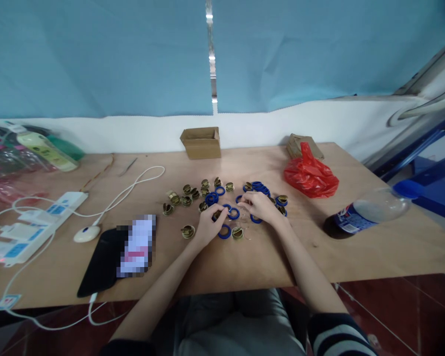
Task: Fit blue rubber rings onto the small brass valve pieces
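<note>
Several blue rubber rings [234, 213] and small brass caps [187, 231] lie scattered on the wooden table [244, 262]. My left hand [207, 225] rests among them with fingers curled in a pinch on a small brass piece beside a blue ring. My right hand [259, 205] lies just right of it, fingers bent down onto the parts, pinching something too small to name. A stack of blue rings [258, 187] sits behind my right hand.
A small open cardboard box [201, 142] stands at the back. A red plastic bag [310, 175] and a lying cola bottle [363, 212] are on the right. A phone [135, 244], black pouch [100, 262], power strip [33, 225] and white cables lie on the left.
</note>
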### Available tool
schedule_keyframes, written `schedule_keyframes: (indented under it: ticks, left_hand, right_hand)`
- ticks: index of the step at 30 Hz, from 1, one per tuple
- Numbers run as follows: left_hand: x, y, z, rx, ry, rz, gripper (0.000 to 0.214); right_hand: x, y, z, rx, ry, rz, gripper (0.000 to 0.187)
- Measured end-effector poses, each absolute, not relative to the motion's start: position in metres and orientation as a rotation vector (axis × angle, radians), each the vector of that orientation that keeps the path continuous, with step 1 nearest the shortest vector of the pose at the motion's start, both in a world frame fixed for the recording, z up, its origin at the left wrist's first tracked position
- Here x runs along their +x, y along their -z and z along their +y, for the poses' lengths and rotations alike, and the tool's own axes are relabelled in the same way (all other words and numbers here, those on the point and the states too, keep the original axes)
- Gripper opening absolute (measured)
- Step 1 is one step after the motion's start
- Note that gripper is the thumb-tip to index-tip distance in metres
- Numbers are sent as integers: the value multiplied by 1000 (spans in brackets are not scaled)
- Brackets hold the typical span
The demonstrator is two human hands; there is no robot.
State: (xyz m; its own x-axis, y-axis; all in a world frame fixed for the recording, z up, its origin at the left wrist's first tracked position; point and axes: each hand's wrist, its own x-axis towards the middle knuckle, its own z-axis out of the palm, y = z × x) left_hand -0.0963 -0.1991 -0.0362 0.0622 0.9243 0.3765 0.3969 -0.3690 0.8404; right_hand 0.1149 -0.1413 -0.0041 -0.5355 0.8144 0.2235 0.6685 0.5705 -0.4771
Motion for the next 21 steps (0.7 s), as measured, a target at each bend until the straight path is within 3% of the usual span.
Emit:
schedule_keyframes:
  ticks: [11,21]
  left_hand:
    - [-96,36,-199,1807,-1276,1326,22]
    - [-97,37,-200,1822,-1276,1331,23]
  right_hand:
    - [110,2,-146,-1383,-284,-2527,33]
    - [107,0,-153,-1479,-241,-2568,24]
